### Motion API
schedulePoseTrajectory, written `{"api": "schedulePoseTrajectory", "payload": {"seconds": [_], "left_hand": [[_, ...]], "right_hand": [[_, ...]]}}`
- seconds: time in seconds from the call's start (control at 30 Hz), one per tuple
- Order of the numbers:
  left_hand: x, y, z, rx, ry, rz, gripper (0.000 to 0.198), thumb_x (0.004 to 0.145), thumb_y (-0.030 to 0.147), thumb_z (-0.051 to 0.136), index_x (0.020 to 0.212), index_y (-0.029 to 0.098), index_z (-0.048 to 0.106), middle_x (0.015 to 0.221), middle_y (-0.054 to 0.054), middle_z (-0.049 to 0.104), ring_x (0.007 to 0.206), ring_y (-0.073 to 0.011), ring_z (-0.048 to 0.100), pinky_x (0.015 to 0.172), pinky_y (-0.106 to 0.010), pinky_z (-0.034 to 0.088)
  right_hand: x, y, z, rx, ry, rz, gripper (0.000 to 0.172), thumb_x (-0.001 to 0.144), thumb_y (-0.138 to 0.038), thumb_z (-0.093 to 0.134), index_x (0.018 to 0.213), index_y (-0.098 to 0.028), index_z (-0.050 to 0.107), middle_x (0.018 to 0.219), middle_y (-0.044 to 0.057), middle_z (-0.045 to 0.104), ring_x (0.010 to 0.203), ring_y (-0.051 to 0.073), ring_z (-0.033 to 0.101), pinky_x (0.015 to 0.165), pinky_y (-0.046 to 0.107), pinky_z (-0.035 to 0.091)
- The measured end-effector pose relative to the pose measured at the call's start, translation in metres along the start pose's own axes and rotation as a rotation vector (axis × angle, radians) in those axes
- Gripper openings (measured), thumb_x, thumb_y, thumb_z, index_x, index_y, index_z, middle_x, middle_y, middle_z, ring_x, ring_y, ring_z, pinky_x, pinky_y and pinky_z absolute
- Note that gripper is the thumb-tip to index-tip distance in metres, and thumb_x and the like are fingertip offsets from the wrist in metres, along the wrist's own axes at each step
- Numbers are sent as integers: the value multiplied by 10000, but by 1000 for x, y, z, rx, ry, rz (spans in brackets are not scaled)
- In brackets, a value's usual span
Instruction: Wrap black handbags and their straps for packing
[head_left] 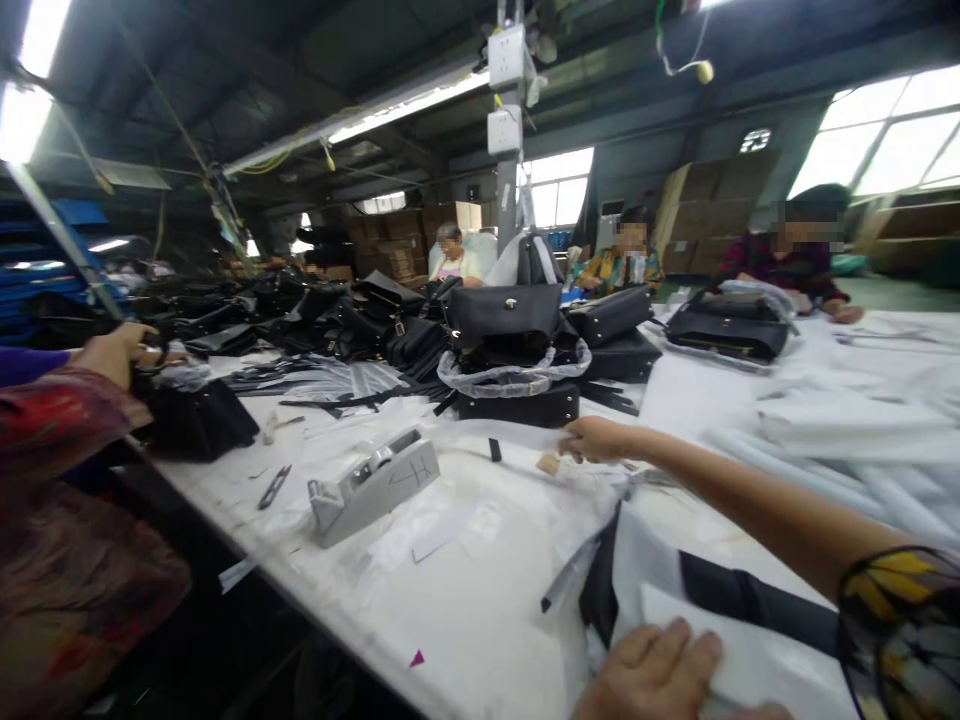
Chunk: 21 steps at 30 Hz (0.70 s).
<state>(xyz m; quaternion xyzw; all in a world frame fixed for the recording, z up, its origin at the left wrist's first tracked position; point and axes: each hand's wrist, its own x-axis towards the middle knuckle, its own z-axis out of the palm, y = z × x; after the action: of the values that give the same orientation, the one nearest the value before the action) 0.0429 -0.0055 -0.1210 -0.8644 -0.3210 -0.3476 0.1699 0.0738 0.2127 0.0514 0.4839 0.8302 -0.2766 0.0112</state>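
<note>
My right hand (594, 438) reaches out over the white table (480, 600), its arm crossing from the lower right. Its fingers are curled together just beside a small tan piece (550, 462) and a small black tab (495, 449); what they pinch, if anything, is hidden. My left hand (651, 668) lies at the bottom edge with its fingers flat on a white sheet of paper (750, 660). That sheet covers a black bag (739, 595) wrapped partly in white paper, close in front of me.
A grey tape dispenser (373, 484) and a small cutter (274, 486) lie to the left. Black handbags (510, 330) are piled mid-table, one in clear plastic. A co-worker's hand (112, 350) at left rests on a black bag (195, 418). Other people work at the far side. White paper rolls (847, 430) lie at right.
</note>
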Motion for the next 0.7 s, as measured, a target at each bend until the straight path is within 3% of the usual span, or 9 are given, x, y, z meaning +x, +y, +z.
{"api": "schedulePoseTrajectory", "payload": {"seconds": [0.07,0.13,0.27,0.37,0.53,0.7], "left_hand": [[2,-1,-18,83,183,3,310,906,428,622,1215,421,647,1176,-11,739,1046,-227,716,804,-325,615],[4,-3,-36,68,197,4,318,944,324,591,1253,382,636,1232,-24,714,1094,-211,695,855,-313,591],[7,-11,-56,53,51,58,464,1006,141,404,1409,345,509,1347,-56,642,1226,-214,617,947,-345,552],[7,-14,-61,76,-18,84,519,1010,99,326,1447,349,455,1401,-36,600,1264,-209,587,980,-349,534],[8,-14,-66,121,-30,136,527,1004,82,307,1437,328,478,1434,-15,569,1264,-207,586,976,-343,529],[10,-17,-69,136,-39,142,551,967,57,383,1444,317,472,1442,-2,559,1244,-216,603,973,-348,528]], "right_hand": [[-47,36,-17,121,28,98,250,946,-309,565,792,-137,661,636,5,618,497,87,492,498,217,406],[-98,75,-31,238,109,219,255,924,-361,589,801,-148,656,652,8,625,512,92,493,499,215,388],[-202,147,-44,380,336,500,330,928,-421,547,771,-145,637,621,19,600,500,98,461,502,228,368],[-272,181,-35,417,441,681,404,940,-399,515,649,-138,615,512,18,530,439,99,408,467,237,329],[-355,188,15,555,452,787,378,875,-352,597,555,-150,604,462,38,544,380,108,411,397,231,287],[-397,162,82,861,419,759,449,888,-484,534,601,-153,633,581,77,642,428,117,485,409,218,373]]}}
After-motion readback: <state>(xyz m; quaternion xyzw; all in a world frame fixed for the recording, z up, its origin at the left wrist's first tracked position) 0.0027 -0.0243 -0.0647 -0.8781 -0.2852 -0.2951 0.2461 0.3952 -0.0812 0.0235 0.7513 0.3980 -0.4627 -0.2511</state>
